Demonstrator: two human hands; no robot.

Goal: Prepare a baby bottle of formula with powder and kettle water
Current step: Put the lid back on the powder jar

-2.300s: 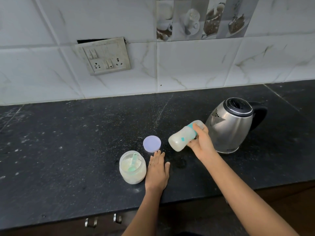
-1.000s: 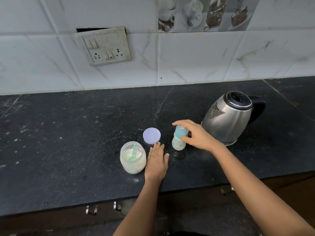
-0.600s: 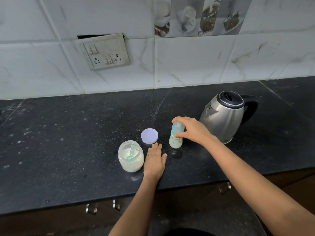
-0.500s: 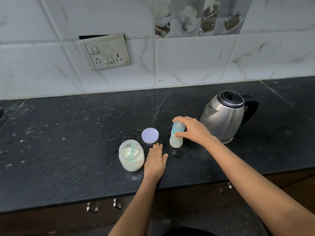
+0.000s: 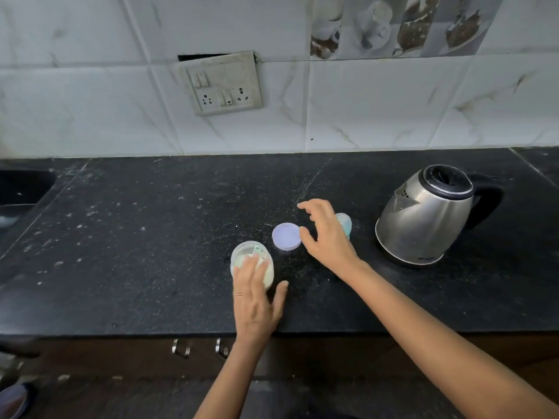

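A small baby bottle (image 5: pixel 344 222) with a teal top stands upright on the black counter (image 5: pixel 151 237), mostly hidden behind my right hand (image 5: pixel 325 237). That hand hovers with spread fingers just left of the bottle, above the round lilac lid (image 5: pixel 286 236), and holds nothing. My left hand (image 5: pixel 255 300) lies with straight fingers against the near side of the open powder jar (image 5: pixel 252 264), which holds white powder and a green scoop (image 5: pixel 257 251). A steel kettle (image 5: pixel 423 216) with a black handle stands to the right.
A wall socket plate (image 5: pixel 222 83) hangs loose on the tiled backsplash. A sink edge (image 5: pixel 24 189) shows at the far left. Cabinet handles (image 5: pixel 199 347) sit below the counter's front edge. A shoe (image 5: pixel 12 400) is on the floor at bottom left.
My right hand has let go of the upright bottle and moved left toward the lid. My left hand has shifted from the counter onto the powder jar.
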